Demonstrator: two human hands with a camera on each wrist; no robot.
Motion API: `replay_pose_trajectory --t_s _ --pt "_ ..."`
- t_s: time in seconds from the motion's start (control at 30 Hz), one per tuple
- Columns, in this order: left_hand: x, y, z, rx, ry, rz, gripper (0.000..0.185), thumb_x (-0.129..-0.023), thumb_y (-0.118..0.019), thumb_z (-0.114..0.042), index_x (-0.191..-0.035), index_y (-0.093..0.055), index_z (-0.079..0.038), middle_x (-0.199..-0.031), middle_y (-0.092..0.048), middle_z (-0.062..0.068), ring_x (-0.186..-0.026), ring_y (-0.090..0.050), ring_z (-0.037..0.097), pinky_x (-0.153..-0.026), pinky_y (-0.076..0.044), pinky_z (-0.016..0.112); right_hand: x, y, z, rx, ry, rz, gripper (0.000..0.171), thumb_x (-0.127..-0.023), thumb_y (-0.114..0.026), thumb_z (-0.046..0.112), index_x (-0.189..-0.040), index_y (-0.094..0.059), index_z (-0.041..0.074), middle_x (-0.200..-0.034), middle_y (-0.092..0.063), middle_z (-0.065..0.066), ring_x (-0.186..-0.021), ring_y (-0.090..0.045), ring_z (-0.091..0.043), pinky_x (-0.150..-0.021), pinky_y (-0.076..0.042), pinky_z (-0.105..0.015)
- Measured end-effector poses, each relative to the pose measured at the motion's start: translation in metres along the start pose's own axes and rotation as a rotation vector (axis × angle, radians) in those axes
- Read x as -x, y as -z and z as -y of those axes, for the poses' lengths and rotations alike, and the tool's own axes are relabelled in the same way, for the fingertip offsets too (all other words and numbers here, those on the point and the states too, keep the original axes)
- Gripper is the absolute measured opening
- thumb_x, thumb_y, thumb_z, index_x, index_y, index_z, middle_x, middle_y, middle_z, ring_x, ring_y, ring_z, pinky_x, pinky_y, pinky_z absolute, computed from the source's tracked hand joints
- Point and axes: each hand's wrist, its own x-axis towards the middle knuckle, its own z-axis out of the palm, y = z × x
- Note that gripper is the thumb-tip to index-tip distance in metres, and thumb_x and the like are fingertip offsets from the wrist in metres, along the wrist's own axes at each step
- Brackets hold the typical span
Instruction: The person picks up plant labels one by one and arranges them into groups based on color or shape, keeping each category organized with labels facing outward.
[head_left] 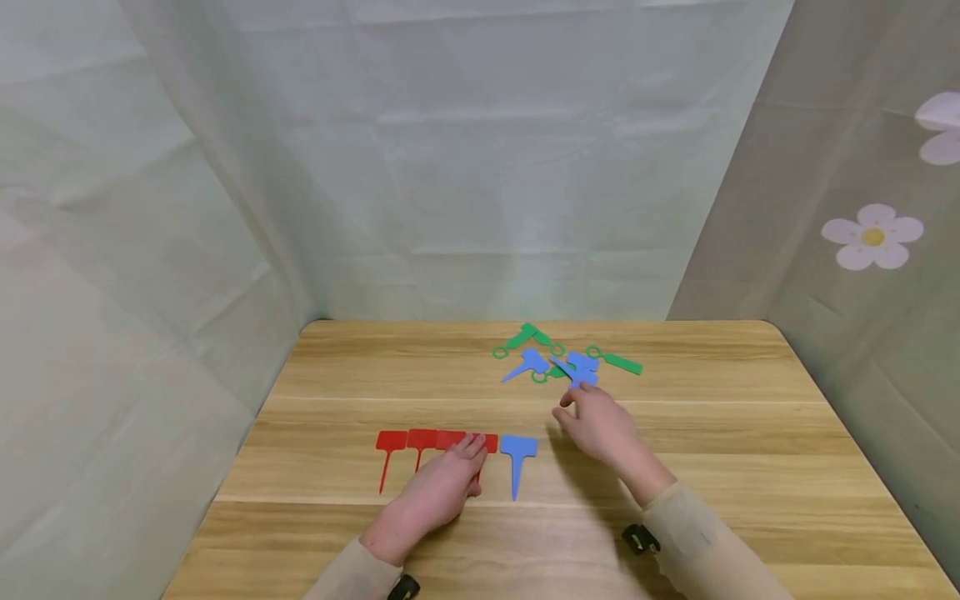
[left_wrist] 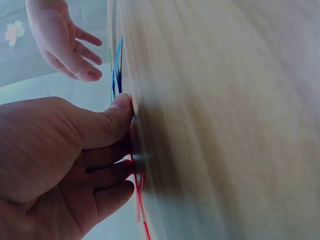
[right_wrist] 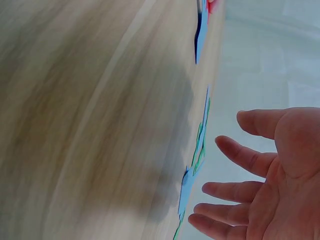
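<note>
A row of red T-shaped plant tags (head_left: 420,442) lies on the wooden table (head_left: 750,433), with one blue tag (head_left: 517,454) at its right end. My left hand (head_left: 442,483) rests with its fingers on the right red tags (left_wrist: 139,190), pressing them down. My right hand (head_left: 600,421) hovers open, fingers spread, just in front of a loose pile of blue tags (head_left: 581,367) and green tags (head_left: 618,362). In the right wrist view the open palm (right_wrist: 280,190) holds nothing, and the pile (right_wrist: 192,170) shows edge-on.
Pale cloth walls close in the table at the back and both sides; the right one (head_left: 873,237) has flower prints. The table's front and right parts are bare wood.
</note>
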Motion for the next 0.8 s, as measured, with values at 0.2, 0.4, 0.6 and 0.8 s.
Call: replay_pose_trajectory --t_s 0.2,0.4,0.6,0.8 --pt "0.000 -0.001 0.000 -0.010 -0.004 -0.005 0.055 -0.099 -0.079 -0.018 -0.147 -0.062 0.003 -0.160 -0.053 0.017 -0.149 -0.048 0.035 -0.115 -0.047 0.047 0.002 0.004 -0.007 -0.020 0.008 -0.031 0.028 -0.106 -0.067 0.032 -0.118 -0.076 0.009 -0.118 -0.073 -0.013 -0.090 -0.068 -0.028 -0.078 -0.058 -0.048" --pt "0.000 -0.001 0.000 -0.019 -0.016 -0.008 0.055 -0.099 -0.079 -0.018 -0.147 -0.062 0.003 -0.159 -0.053 0.017 -0.149 -0.048 0.036 -0.116 -0.047 0.047 0.000 0.008 -0.022 -0.036 -0.026 -0.064 0.031 -0.106 -0.066 0.032 -0.122 -0.075 0.007 -0.120 -0.075 -0.013 -0.082 -0.066 -0.022 -0.066 -0.054 -0.042" --pt "0.000 0.000 -0.001 -0.009 -0.008 -0.001 0.056 -0.099 -0.079 -0.019 -0.148 -0.062 0.002 -0.160 -0.053 0.017 -0.150 -0.047 0.035 -0.116 -0.047 0.046 -0.007 0.013 -0.032 -0.023 -0.064 -0.087 0.039 -0.105 -0.066 0.032 -0.131 -0.071 0.004 -0.125 -0.072 -0.021 -0.098 -0.070 -0.035 -0.069 -0.058 -0.050" --pt "0.001 -0.001 -0.001 -0.010 -0.008 -0.005 0.056 -0.099 -0.079 -0.019 -0.148 -0.062 0.002 -0.160 -0.053 0.017 -0.150 -0.047 0.036 -0.115 -0.048 0.046 -0.013 0.013 -0.037 0.007 -0.136 -0.087 0.050 -0.103 -0.069 0.038 -0.139 -0.066 0.003 -0.136 -0.065 -0.025 -0.117 -0.066 -0.045 -0.074 -0.059 -0.054"
